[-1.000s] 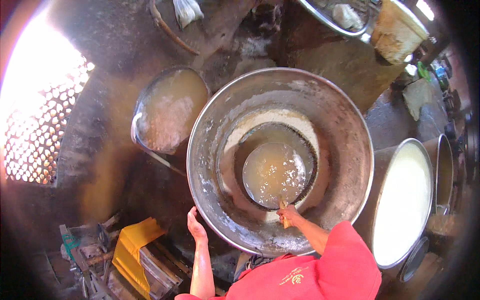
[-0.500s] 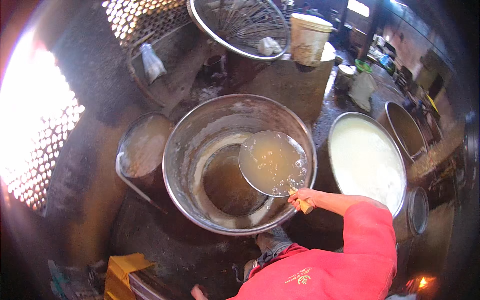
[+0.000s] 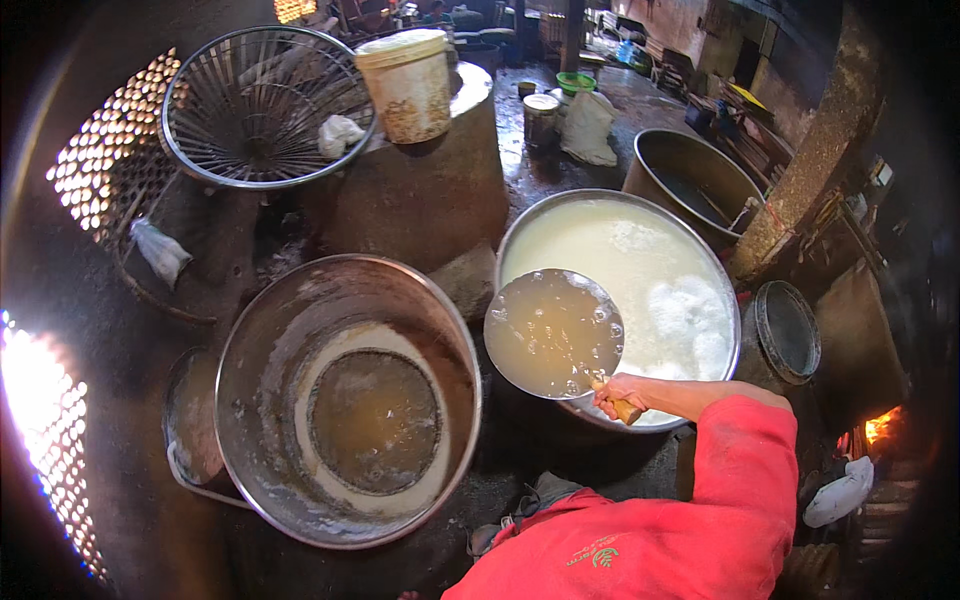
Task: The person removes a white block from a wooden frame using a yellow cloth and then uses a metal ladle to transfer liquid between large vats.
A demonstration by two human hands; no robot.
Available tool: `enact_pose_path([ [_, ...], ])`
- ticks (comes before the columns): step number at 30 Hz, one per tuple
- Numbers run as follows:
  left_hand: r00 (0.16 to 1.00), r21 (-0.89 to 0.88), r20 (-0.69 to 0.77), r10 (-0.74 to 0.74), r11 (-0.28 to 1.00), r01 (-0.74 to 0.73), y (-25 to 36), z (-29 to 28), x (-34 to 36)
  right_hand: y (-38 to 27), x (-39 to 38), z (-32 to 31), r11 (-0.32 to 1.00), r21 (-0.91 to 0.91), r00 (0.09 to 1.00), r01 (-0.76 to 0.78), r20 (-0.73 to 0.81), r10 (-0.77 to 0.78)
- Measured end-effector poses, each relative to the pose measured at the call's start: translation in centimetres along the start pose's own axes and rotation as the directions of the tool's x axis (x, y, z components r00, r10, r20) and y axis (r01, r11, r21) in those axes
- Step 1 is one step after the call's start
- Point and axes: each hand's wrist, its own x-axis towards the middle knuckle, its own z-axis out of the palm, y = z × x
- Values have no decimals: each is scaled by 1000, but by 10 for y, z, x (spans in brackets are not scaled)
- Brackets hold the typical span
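Observation:
My right hand (image 3: 617, 398) is closed round the short wooden handle (image 3: 627, 408) of a wide round scoop (image 3: 553, 325) brimming with cloudy brownish, bubbly liquid. The scoop hangs over the left part of a large metal vat (image 3: 685, 290) of creamy white liquid with foam. Left of it stands a big steel tub (image 3: 250, 390) with a pale inner ring and a low pool of brown liquid in the bottom. Only a sliver of my left hand (image 3: 408, 596) shows at the lower edge, its fingers hidden.
A wire rack (image 3: 215, 110) and stained bucket (image 3: 405, 95) stand behind. Another vat (image 3: 675, 170), a concrete post (image 3: 810, 185) and a metal basin (image 3: 790, 330) are right. A fire (image 3: 880, 425) burns at lower right. A container (image 3: 190, 420) sits behind the left tub.
The view has swung up and rightward. My right hand has lifted the liquid-filled scoop out of the steel tub and moved it over the white liquid. My left hand has dropped almost out of view.

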Motion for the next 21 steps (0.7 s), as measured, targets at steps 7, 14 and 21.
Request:
enact_pose_path([
  [7, 966, -165, 44, 253, 956, -243, 43, 88, -40, 29, -5, -126, 986, 166, 964, -7, -261, 51],
  [14, 914, -359, 132, 385, 878, -318, 70, 129, -52, 58, 23, -180, 919, 390, 967, 64, -253, 40],
  [21, 936, -279, -241, 255, 906, -319, 79, 161, -54, 73, 65, -171, 778, 626, 994, 49, -106, 23],
])
